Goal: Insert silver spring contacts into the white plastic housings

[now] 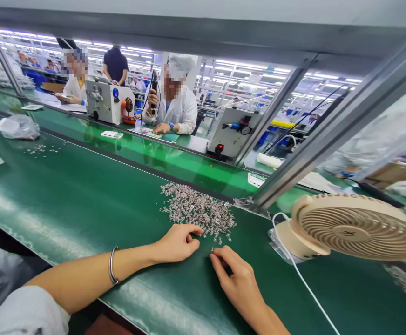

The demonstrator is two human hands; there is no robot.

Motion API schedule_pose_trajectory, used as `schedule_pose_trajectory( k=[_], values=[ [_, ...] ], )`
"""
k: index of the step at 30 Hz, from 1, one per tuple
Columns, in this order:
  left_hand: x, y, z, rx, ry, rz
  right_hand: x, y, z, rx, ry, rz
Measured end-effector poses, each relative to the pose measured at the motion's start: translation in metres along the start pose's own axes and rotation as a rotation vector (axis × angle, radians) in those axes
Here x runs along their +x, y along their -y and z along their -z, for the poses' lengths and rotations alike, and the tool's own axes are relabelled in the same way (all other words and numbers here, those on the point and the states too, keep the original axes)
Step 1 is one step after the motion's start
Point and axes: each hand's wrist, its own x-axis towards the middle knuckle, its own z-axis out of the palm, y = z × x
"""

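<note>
A heap of small shiny metal pieces [199, 209] lies on the green work surface [94, 186] in front of me. My left hand [177, 243] rests at the near edge of the heap, its index finger reaching to the pieces and its thumb apart from it. The other fingers of that hand are mostly hidden. Just right of it, my right hand [237, 274] pinches a small metal piece [213, 250] between thumb and fingertips, low over the surface. A few loose pieces lie between the heap and my right hand.
A beige fan [353, 230] with a white cable [306, 279] stands at the right, beside a metal post [294, 172]. Far left are a plastic bag [19, 127] and scattered small pieces [40, 150]. Across the line, a co-worker [178, 102] sits near a white machine [107, 102].
</note>
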Motion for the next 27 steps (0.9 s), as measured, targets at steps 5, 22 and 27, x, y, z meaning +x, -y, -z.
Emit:
schedule_pose_trajectory(
  k=[5,22,27],
  values=[
    [-0.003,-0.001,-0.001,0.073,-0.014,-0.048,0.002,-0.008,0.002,-0.012,-0.051,-0.053],
    [-0.008,-0.001,-0.005,0.247,0.037,-0.367,0.0,0.007,0.0,-0.041,-0.009,0.155],
    [-0.01,-0.001,-0.004,0.274,0.046,-0.388,0.0,0.008,0.0,-0.072,0.015,0.158]
  ],
)
